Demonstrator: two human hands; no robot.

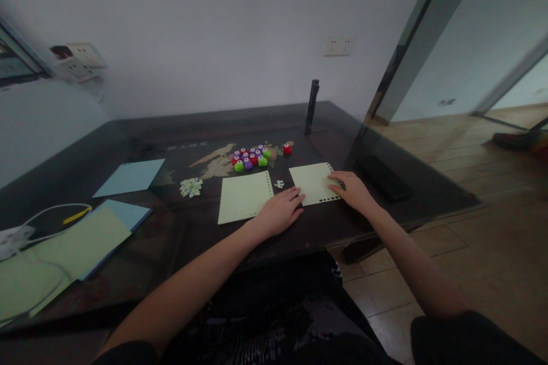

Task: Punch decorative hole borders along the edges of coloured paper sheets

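Centrally in the head view, a pale punched sheet (310, 179), taken as landmark, is laid flat on the dark table (240, 128). Small holes are cut along its right and near edges.

Left hand (280, 213): placed palm down at the near left corner of the punched sheet, fingers extended and resting close to one another; whether anything is covered by the palm cannot be told.

Right hand (347, 188): placed on the right edge of the punched sheet, thumb and fingers parted, with holes seen between them.

Second pale sheet (242, 197): set left of the punched sheet, well-spaced from it, holed along its right edge, partly overlapped by the left hand.

White pieces (279, 184): a small group, placed just left of the punched sheet.

Pile of pale pieces (190, 187): heaped farther left of the punched sheet.

Eyed toys (249, 158): red, green and purple, clustered beyond the punched sheet to the left. Single red toy (287, 149): stood beyond its far left corner.

Black upright object (312, 107): stood beyond the punched sheet.

Dark flat object (384, 178): laid to its right.

Blue sheet (129, 177): laid far to its left.
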